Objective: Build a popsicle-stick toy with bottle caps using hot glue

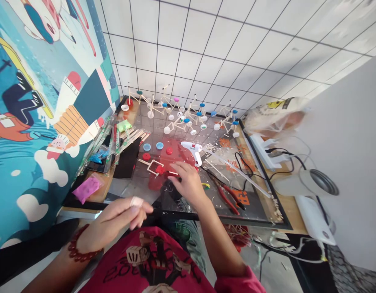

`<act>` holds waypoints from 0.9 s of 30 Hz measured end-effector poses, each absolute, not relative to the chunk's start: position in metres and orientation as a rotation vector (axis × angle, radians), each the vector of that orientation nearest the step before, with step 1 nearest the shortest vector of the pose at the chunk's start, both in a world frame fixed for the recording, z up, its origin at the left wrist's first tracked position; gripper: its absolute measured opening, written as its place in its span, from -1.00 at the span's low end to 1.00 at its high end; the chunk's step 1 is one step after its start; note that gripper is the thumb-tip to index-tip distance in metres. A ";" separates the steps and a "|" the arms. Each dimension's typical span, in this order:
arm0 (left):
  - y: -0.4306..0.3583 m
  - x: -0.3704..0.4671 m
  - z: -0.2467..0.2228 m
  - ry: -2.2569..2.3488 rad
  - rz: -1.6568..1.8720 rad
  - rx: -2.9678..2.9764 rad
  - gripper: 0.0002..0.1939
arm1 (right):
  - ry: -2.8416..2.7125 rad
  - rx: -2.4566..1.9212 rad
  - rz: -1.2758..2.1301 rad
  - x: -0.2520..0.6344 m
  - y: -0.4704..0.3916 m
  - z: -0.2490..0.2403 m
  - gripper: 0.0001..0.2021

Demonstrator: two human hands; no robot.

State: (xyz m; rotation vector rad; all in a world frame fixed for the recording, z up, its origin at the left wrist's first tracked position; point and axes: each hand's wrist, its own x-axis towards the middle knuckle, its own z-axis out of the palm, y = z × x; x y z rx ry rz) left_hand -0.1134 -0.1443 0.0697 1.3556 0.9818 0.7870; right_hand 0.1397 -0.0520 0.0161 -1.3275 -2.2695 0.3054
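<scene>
A small frame of pale sticks (pixel 153 166) with a red part at one end lies on the glass tabletop. Just right of it is my right hand (pixel 188 181), palm down, fingers apart, its fingertips beside a thin stick. My left hand (pixel 127 213), with a white wrap on one finger, hovers at the table's front edge, fingers bent together; whether it holds something small I cannot make out. Behind the frame sit red wheels (pixel 146 156) and blue wheels (pixel 147 147). A white glue gun (pixel 194 151) lies beyond my right hand.
Several stick models with wheels (pixel 186 121) line the back. Red-handled pliers (pixel 227 198) and a black cable lie right, near a power strip (pixel 265 151) and a lamp (pixel 300 182). At left are bagged sticks, a black sheet (pixel 127 158) and a pink packet (pixel 88 187).
</scene>
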 end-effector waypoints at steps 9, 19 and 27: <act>-0.113 -0.075 0.009 1.290 1.001 2.006 -0.70 | -2.419 -1.376 0.328 0.155 -0.091 -0.003 -0.86; -0.104 -0.042 0.016 1.201 1.028 1.714 -0.96 | -1.815 -1.063 0.804 0.150 -0.097 0.024 -0.80; -0.139 -0.135 0.059 0.599 0.424 1.328 -0.83 | -2.106 -0.665 1.493 0.162 -0.118 0.027 -0.84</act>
